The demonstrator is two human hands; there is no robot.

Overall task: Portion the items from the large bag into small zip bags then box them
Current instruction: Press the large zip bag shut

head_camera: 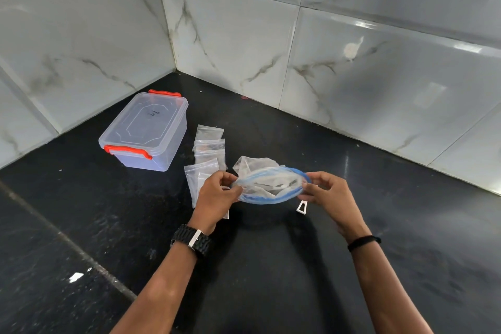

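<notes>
While the large bag point(271, 186) is held just above the dark counter point(271, 266), its blue-rimmed mouth is stretched wide: one end is pinched by the left hand point(217, 195), the other by the right hand point(329, 192), presumably so the pale items inside can be reached. Small zip bags point(208, 154) are laid just left of the large bag. Further left, the lidded box point(146, 133) is kept closed.

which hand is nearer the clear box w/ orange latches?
Left. The left hand grips the left end of the large bag, just right of and nearer the camera than the box. The right hand holds the far end, farther right.
</notes>
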